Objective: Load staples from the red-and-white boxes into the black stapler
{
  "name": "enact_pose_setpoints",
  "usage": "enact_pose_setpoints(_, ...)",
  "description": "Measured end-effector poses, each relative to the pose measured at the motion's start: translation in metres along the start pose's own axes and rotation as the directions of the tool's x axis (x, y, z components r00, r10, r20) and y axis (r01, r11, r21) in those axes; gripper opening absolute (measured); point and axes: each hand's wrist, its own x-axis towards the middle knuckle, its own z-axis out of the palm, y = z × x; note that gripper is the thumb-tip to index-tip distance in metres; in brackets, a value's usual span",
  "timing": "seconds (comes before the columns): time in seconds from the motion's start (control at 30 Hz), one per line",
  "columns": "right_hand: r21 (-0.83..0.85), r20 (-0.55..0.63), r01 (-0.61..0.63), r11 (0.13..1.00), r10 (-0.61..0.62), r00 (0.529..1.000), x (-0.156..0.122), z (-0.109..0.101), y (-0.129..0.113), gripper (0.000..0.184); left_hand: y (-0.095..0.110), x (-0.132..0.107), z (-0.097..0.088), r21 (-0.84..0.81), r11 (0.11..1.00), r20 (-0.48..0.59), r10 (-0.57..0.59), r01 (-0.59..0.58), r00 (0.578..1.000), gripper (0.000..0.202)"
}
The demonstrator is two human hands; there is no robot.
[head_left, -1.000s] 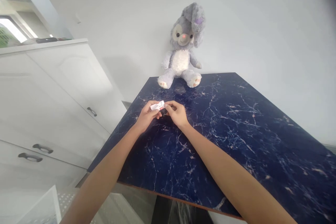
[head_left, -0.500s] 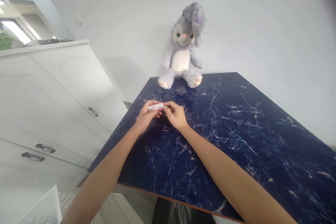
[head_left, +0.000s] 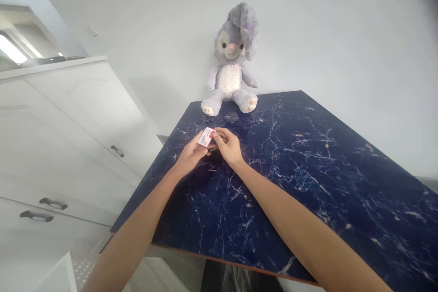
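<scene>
A small white and red card or packet [head_left: 205,137] is held between both hands over the left middle of the dark blue marbled table [head_left: 308,169]. My left hand [head_left: 189,155] grips its lower left side with curled fingers. My right hand [head_left: 228,147] pinches its right edge with thumb and fingers. Under the right fingers a thin dark object shows, too small to make out. Both forearms reach in from the bottom of the view.
A grey and white plush rabbit [head_left: 231,64] sits at the table's far edge against the white wall. White cabinets with dark handles [head_left: 51,202] stand to the left. The table's near edge [head_left: 222,262] runs across the bottom.
The card has been tilted so its flat white and red face shows more. Both hands stay together on it; the view has shifted a little.
</scene>
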Motion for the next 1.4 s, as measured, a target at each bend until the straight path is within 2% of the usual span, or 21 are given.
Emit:
enact_pose_setpoints(0.17, 0.045, -0.004, -0.052, 0.998, 0.052, 0.999, 0.001, -0.002, -0.003, 0.037, 0.004, -0.003, 0.004, 0.243, 0.969, -0.073, 0.056, -0.037, 0.996, 0.072)
enact_pose_setpoints(0.33, -0.006, 0.016, -0.01, 1.0, 0.01, 1.0, -0.004, 0.0, -0.009, 0.033, 0.005, -0.005, 0.012, 0.319, 0.941, -0.191, 0.181, -0.114, 0.965, 0.065)
enact_pose_setpoints(0.43, -0.035, 0.031, 0.001, 0.999, 0.0, 1.0, -0.005, 0.001, -0.01, 0.027, 0.004, -0.007, 0.015, 0.357, 0.927, -0.166, 0.185, -0.116, 0.969, 0.072)
enact_pose_setpoints(0.53, -0.004, 0.076, -0.017, 1.0, 0.017, 0.997, -0.003, 0.001, -0.008, 0.023, 0.002, -0.008, 0.015, 0.398, 0.908, -0.131, 0.198, -0.132, 0.971, 0.076)
enact_pose_setpoints(0.67, 0.044, 0.134, -0.005, 0.999, -0.001, 0.991, -0.002, 0.001, -0.006, 0.018, -0.002, -0.006, 0.011, 0.396, 0.908, -0.135, 0.204, -0.136, 0.97, 0.082)
enact_pose_setpoints(0.8, 0.022, 0.17, 0.042, 0.999, -0.045, 0.984, -0.006, 0.001, -0.01, 0.027, 0.001, -0.006, 0.01, 0.409, 0.904, -0.18, 0.217, -0.127, 0.96, 0.077)
enact_pose_setpoints(0.9, -0.028, 0.204, 0.07, 0.997, -0.063, 0.977, -0.01, 0.002, -0.014, 0.042, 0.005, -0.005, 0.012, 0.579, 0.803, -0.209, 0.315, -0.142, 0.926, 0.049)
enact_pose_setpoints(0.97, -0.055, 0.215, 0.081, 0.995, -0.068, 0.974, -0.011, 0.002, -0.014, 0.043, 0.007, -0.005, 0.011, 0.688, 0.71, -0.213, 0.392, -0.147, 0.895, 0.035)
enact_pose_setpoints(1.03, -0.081, 0.202, 0.094, 0.992, -0.076, 0.977, -0.011, 0.003, -0.014, 0.039, 0.007, -0.004, 0.008, 0.737, 0.657, -0.19, 0.428, -0.159, 0.883, 0.032)
enact_pose_setpoints(1.2, -0.068, 0.13, 0.074, 0.995, -0.065, 0.989, -0.01, 0.004, -0.012, 0.033, 0.005, -0.002, -0.001, 0.797, 0.557, -0.026, 0.419, -0.234, 0.908, 0.037)
enact_pose_setpoints(1.3, -0.178, 0.084, 0.091, 0.98, -0.077, 0.994, -0.012, 0.004, -0.013, 0.034, 0.003, 0.0, -0.006, 0.812, 0.544, -0.061, 0.44, -0.212, 0.896, 0.023)
enact_pose_setpoints(1.4, -0.374, 0.032, 0.208, 0.904, -0.212, 0.977, -0.016, 0.006, -0.014, 0.025, 0.001, 0.003, -0.013, 0.819, 0.543, -0.121, 0.481, -0.186, 0.868, 0.023)
